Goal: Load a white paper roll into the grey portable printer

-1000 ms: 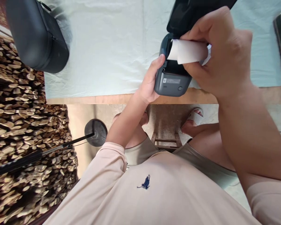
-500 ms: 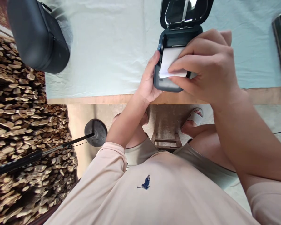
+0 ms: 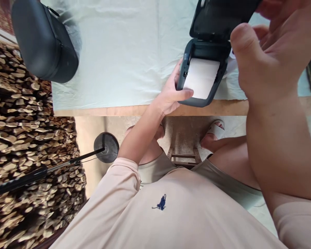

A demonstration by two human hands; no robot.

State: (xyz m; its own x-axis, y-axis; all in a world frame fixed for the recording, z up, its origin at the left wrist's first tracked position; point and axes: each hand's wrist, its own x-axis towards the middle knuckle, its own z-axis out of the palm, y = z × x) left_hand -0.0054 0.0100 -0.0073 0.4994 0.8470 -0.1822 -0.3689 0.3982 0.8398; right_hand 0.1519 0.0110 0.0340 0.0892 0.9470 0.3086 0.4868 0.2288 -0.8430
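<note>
Right hand (image 3: 269,58) lifted — printer (image 3: 200,77) on pale tablecloth (image 3: 124,55)

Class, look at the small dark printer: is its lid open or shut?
Open. The printer lid is swung up and back, exposing the white paper. The left hand grips its side.

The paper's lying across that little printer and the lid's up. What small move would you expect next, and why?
Probably swinging the lid shut. The white paper already lies flat over the printer body's front, the left hand steadies the body, and the right hand is at the raised lid.
</note>
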